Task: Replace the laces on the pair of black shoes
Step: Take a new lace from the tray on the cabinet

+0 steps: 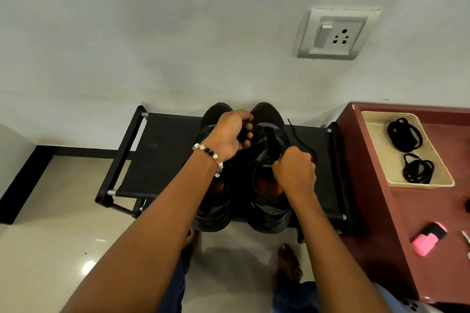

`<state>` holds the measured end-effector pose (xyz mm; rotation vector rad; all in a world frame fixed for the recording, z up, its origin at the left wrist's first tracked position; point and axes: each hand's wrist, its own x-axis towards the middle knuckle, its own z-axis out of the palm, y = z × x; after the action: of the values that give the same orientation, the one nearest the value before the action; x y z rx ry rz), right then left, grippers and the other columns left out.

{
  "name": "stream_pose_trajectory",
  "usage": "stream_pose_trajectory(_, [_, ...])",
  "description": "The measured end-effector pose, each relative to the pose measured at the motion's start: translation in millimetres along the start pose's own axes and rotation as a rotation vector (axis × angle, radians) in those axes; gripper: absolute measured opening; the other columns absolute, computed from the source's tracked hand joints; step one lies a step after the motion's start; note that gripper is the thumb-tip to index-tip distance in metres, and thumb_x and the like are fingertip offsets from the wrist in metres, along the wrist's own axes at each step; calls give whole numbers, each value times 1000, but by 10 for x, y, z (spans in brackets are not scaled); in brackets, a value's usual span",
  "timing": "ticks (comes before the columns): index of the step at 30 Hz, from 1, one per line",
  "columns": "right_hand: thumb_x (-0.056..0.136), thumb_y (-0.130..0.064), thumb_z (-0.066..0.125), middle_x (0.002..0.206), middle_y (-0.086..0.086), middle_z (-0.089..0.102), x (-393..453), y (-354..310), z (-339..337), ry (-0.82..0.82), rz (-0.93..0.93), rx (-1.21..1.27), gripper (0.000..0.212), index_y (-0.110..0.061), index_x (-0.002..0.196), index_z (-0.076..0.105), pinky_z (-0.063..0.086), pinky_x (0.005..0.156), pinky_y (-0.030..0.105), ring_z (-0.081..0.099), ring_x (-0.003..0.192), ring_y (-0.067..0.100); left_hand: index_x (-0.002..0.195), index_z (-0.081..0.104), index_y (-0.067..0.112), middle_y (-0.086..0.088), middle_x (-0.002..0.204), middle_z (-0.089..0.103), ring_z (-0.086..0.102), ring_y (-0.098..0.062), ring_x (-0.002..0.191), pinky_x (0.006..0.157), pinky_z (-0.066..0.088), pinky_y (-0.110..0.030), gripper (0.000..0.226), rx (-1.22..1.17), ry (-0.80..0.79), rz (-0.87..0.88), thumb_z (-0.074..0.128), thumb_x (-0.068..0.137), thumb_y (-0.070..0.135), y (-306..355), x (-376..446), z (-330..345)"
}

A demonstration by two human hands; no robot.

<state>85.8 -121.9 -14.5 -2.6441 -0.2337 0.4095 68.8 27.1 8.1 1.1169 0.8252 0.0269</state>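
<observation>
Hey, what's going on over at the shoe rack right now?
A person is working on the right-side black shoe of a pair on a black rack. The left hand grips it near the tongue, and the right hand pulls its black lace, loose at one end. The other shoe sits beside it. Two lace bundles wait in a tray.

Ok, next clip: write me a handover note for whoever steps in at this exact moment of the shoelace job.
Left hand: gripping the forepart of the right-side black shoe, steadying it.
Right hand: fist closed on that shoe's old lace, which trails loose toward the rack's right end.
Both shoes stand side by side on the black fabric shoe rack; the left-side black shoe is partly hidden by the arm.
Two coiled black laces wait in the beige tray on the maroon cabinet.
Done: unlacing seems under way. Left: finish removing laces, thread in both replacements.
</observation>
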Motion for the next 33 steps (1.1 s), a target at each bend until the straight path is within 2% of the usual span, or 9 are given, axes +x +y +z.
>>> stream_pose_trajectory(4, [86, -20, 53, 99, 19, 56, 41, -20, -84, -112, -102, 84, 16, -6, 85, 46, 47, 70, 41, 55, 90, 40, 78, 56, 14, -1, 70, 52, 47, -14, 57, 50, 40, -26, 26, -178, -16, -30, 47, 100, 25, 23, -184, -86])
stream_pose_trajectory(6, [81, -29, 53, 118, 14, 59, 37, -68, -189, -68, -200, 215, 39, -7, 113, 57, 52, 86, 46, 56, 110, 39, 83, 57, 14, -2, 75, 56, 53, -17, 63, 57, 45, -29, 24, -262, -25, -34, 45, 101, 26, 44, -270, -110])
stream_pose_trajectory(8, [87, -31, 60, 129, 4, 60, -68, -216, -318, -51, -266, 485, 47, -14, 132, 58, 48, 101, 40, 56, 121, 24, 90, 56, 13, -5, 82, 61, 60, -21, 73, 68, 51, -34, 21, -357, -51, -33, 44, 102, 25, 82, -398, -126])
stream_pose_trajectory(10, [88, -35, 66, 120, -2, 67, -177, -392, -379, -131, -351, 664, 39, -22, 125, 63, 49, 101, 40, 62, 113, 13, 93, 56, 11, -11, 93, 64, 64, -26, 85, 75, 54, -41, 18, -462, -90, -43, 45, 102, 22, 149, -532, -154])
stream_pose_trajectory(14, [84, -41, 71, 85, 3, 70, -300, -669, -446, -133, -433, 624, 29, -23, 106, 67, 55, 85, 43, 67, 84, 16, 97, 57, 16, -11, 114, 65, 68, -32, 94, 68, 55, -46, 13, -473, -115, -37, 49, 100, 26, 279, -753, -208])
stream_pose_trajectory(20, [83, -24, 75, 85, -9, 68, -415, -860, -644, -33, -541, 507, 18, -16, 99, 76, 50, 81, 31, 61, 81, 8, 91, 58, 20, -8, 92, 64, 69, -24, 70, 75, 53, -48, 13, -455, -174, 4, 50, 100, 26, 406, -1115, -186])
stream_pose_trajectory(26, [81, -23, 69, 97, 0, 72, -488, -944, -848, 47, -473, 511, 11, -16, 87, 74, 52, 87, 47, 65, 95, 21, 97, 62, 27, -3, 109, 66, 60, -26, 103, 103, 33, -65, 16, -169, -191, 33, 47, 100, 31, 479, -1375, -193])
stream_pose_trajectory(29, [79, -12, 72, 85, 2, 70, -505, -929, -1014, 34, -473, 572, 6, -12, 84, 68, 56, 76, 35, 67, 83, 19, 103, 68, 26, -5, 115, 66, 54, -33, 119, 98, 34, -71, 20, -115, -163, 39, 48, 100, 30, 580, -1464, -301])
stream_pose_trajectory(33, [77, -4, 74, 74, 6, 70, -494, -916, -1180, 42, -500, 670, 15, -15, 77, 65, 56, 70, 33, 69, 73, 21, 130, 54, 21, -13, 120, 68, 61, -40, 112, 86, 45, -71, 30, -144, -260, -4, 50, 100, 25, 680, -1538, -458])
